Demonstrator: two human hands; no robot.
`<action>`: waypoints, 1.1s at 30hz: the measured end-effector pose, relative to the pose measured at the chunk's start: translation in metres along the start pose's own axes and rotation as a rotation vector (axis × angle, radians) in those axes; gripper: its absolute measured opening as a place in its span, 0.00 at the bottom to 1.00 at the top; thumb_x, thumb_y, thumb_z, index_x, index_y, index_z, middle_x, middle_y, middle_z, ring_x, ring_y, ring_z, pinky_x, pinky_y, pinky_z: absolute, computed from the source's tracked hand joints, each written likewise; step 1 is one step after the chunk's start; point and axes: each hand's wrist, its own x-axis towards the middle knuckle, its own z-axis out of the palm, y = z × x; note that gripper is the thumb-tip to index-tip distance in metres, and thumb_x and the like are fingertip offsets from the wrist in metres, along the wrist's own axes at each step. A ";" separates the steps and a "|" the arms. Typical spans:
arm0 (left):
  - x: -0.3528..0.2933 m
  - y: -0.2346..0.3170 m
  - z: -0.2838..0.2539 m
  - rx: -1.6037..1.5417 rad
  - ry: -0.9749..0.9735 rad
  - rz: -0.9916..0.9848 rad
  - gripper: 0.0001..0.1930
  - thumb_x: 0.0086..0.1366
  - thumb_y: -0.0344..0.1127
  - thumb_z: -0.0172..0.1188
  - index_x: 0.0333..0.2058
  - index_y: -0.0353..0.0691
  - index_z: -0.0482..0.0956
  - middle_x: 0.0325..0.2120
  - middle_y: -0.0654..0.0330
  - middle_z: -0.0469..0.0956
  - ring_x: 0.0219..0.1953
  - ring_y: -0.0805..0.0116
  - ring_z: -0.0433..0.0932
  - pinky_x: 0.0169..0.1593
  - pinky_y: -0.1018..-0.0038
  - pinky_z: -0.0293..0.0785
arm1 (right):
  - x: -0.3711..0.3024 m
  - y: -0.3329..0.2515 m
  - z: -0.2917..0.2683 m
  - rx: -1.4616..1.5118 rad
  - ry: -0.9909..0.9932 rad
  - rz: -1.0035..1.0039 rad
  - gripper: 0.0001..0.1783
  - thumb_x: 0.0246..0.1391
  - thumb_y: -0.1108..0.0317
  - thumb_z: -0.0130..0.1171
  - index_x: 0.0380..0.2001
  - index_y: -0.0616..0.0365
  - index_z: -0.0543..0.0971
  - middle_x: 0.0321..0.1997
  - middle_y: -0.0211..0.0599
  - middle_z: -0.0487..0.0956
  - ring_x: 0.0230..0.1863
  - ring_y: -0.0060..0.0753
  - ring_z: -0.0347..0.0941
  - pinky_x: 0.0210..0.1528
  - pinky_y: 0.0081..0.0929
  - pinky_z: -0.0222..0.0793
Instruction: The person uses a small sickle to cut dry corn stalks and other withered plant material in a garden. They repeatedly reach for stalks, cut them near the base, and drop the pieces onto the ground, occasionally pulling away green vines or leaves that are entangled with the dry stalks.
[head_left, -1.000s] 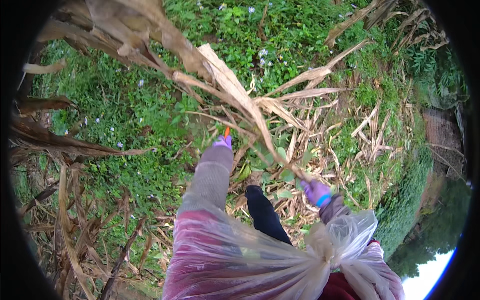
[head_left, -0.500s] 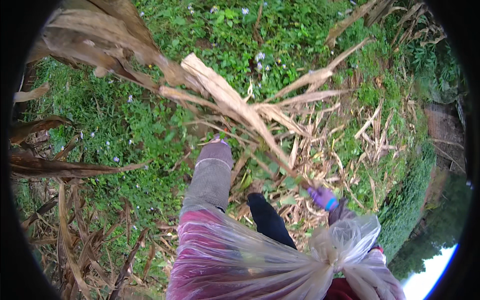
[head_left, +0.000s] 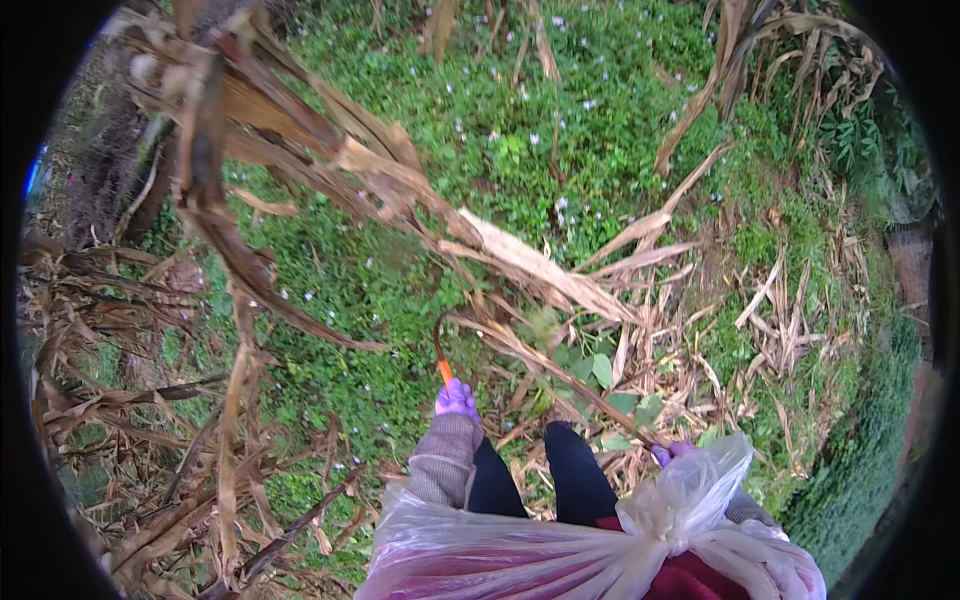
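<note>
Gloved hands apart: left (head_left: 456, 398) grips orange-handled sickle (head_left: 441, 352), right (head_left: 672, 453) grips dry stalk (head_left: 560, 368).

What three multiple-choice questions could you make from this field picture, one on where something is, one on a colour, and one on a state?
1. Where is the dry stalk held?
A. lying flat on the ground
B. slanting up from the right hand to the upper left
C. inside the plastic bag

2. What colour are the gloves on both hands?
A. purple
B. yellow
C. white

3. What is the left hand doing?
A. hanging empty
B. resting on the bag
C. closed on a tool with an orange handle

Answers:
1. B, the stalk runs from the right hand near the bag up toward the dry leaves at top left.
2. A, both gloves show purple.
3. C, the orange handle sticks out above the left hand, with a dark curved blade beyond it.
</note>
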 end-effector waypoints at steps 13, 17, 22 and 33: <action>-0.071 0.091 -0.022 -0.047 -0.070 0.367 0.11 0.65 0.44 0.52 0.30 0.44 0.69 0.15 0.70 0.64 0.13 0.78 0.60 0.15 0.80 0.56 | -0.041 0.017 -0.058 -0.218 0.298 -0.403 0.23 0.50 0.43 0.52 0.26 0.54 0.78 0.22 0.43 0.78 0.27 0.48 0.76 0.30 0.45 0.69; -0.017 0.057 -0.007 0.418 -0.136 0.115 0.15 0.64 0.48 0.54 0.36 0.41 0.73 0.19 0.65 0.71 0.16 0.74 0.67 0.19 0.74 0.64 | -0.038 -0.028 -0.103 -0.285 0.073 -0.280 0.19 0.50 0.48 0.54 0.27 0.54 0.78 0.21 0.43 0.78 0.24 0.47 0.76 0.29 0.45 0.70; 0.090 -0.031 0.011 1.010 -0.061 0.040 0.15 0.66 0.48 0.51 0.37 0.41 0.73 0.20 0.62 0.72 0.19 0.71 0.69 0.21 0.72 0.66 | -0.042 -0.040 -0.118 -0.308 -0.081 -0.195 0.20 0.50 0.47 0.53 0.30 0.55 0.77 0.24 0.45 0.79 0.26 0.48 0.77 0.31 0.44 0.70; -0.116 0.050 -0.106 1.721 -0.051 0.146 0.21 0.64 0.53 0.50 0.39 0.39 0.74 0.27 0.50 0.78 0.26 0.56 0.77 0.33 0.62 0.72 | 0.006 -0.038 -0.192 -0.288 -0.113 -0.384 0.22 0.47 0.43 0.58 0.26 0.51 0.79 0.16 0.40 0.74 0.19 0.46 0.71 0.24 0.39 0.65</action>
